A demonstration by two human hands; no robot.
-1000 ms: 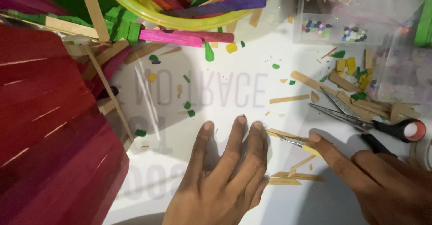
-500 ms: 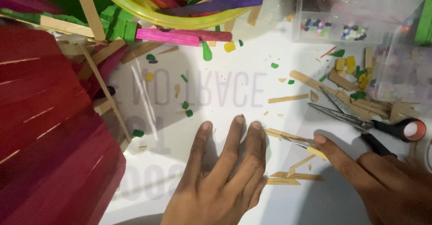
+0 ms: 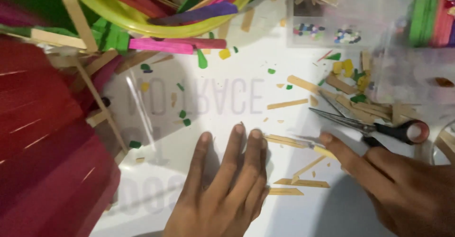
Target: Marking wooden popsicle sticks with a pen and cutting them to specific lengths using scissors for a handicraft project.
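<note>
Left hand (image 3: 222, 189) stays flat, fingers spread, on the table (image 3: 227, 118); right hand (image 3: 398, 189) has slid its outstretched forefinger onto a stick (image 3: 294, 142) beside the scissors (image 3: 374, 128).

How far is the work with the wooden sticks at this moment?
Done: several sticks are already cut; slivers and coloured bits litter the white table, and the scissors lie set down. In hand: the left hand presses flat while the right hand fingers a thin strip. Left: many whole sticks remain in the yellow bowl.
</note>
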